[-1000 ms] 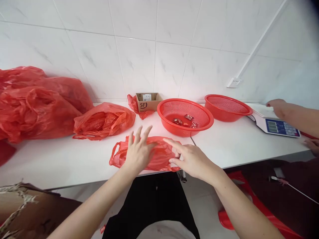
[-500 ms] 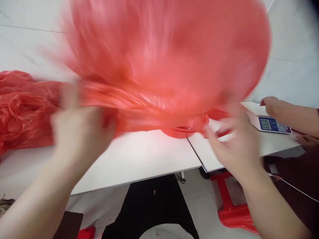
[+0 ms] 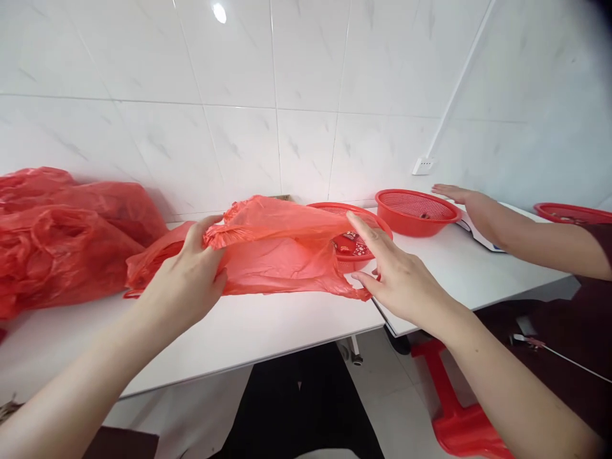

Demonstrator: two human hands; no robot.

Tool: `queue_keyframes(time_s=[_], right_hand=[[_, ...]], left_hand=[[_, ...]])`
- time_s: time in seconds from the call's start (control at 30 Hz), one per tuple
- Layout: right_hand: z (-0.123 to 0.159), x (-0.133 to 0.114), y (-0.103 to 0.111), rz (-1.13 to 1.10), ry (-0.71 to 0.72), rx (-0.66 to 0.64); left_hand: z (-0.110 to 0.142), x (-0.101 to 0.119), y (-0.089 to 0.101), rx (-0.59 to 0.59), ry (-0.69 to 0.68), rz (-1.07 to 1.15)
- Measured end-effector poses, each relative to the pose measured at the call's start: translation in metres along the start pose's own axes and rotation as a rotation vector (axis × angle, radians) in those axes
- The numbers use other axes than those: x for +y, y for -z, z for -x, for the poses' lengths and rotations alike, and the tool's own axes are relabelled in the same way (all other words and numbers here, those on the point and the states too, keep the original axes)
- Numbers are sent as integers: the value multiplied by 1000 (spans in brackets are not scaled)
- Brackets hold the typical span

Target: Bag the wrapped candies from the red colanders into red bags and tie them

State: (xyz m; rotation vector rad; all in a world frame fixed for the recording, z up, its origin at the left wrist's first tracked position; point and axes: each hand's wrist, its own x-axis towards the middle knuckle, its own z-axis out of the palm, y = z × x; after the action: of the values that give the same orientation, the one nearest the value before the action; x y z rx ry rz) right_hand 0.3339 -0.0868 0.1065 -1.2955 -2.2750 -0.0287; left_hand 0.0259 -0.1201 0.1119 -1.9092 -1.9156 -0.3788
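One red plastic bag (image 3: 282,264) stretches above the table (image 3: 268,325) between the left hand (image 3: 189,274), which grips its bunched end, and the right hand (image 3: 396,280), half-spread, whose hold on it cannot be told.

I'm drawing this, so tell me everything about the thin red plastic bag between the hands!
The thin red plastic bag looks see-through and crinkled, spread sideways above the white table. The bare left hand grips its bunched left end; the bare right hand is at its right end, touch unclear. It partly hides a round red plastic basket behind.
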Motion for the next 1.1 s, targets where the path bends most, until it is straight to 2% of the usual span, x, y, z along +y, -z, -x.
queue_keyframes(time_s=[0.1,0.2,0.27,0.33,0.37,0.4,0.43,0.47,0.53,0.6,0.63,0.67,0.73,0.8,0.9,0.97,1.0,1.03,1.1], right_hand=[[2,-2,-1,-95,15,65],[5,-6,1,-317,44,161],[8,-7,4,-538,101,376],[10,-3,4,-767,121,708],[10,0,1,-869,82,841],[10,3,-5,-960,6,902],[10,4,-14,-1036,-91,869],[10,3,-26,-1091,-188,745],[14,-8,-57,-1161,-292,360],[22,-28,-88,-1195,-263,4],[26,-39,-101,-1190,-215,-117],[29,-47,-112,-1159,-176,-173],[30,-56,-126,-1085,-154,-182],[24,-52,-131,-1029,-236,-105],[8,-42,-131,-985,-481,125],[0,-49,-129,-964,-578,278],[-2,-58,-128,-979,-563,278],[-4,-70,-126,-1019,-505,209],[-3,-96,-125,-1129,-312,-76]], left_hand=[[0,-3,-5,-48,36,25],[-2,-5,-7,-45,60,129],[-2,-6,-5,-49,64,249],[0,-6,-1,-95,69,417],[2,-5,2,-133,71,515],[4,-2,5,-176,76,621],[6,1,8,-221,82,731],[9,5,9,-277,87,842],[14,16,8,-399,82,1081],[20,28,1,-541,4,1348],[23,33,-3,-611,-38,1448],[26,36,-7,-662,-79,1512],[32,34,-10,-712,-143,1540],[36,23,-8,-707,-160,1498],[43,3,-5,-589,-60,1406],[50,-3,-9,-467,15,1313],[53,-3,-13,-406,5,1272],[57,-3,-17,-350,-36,1235],[61,-5,-24,-272,-167,1164]])
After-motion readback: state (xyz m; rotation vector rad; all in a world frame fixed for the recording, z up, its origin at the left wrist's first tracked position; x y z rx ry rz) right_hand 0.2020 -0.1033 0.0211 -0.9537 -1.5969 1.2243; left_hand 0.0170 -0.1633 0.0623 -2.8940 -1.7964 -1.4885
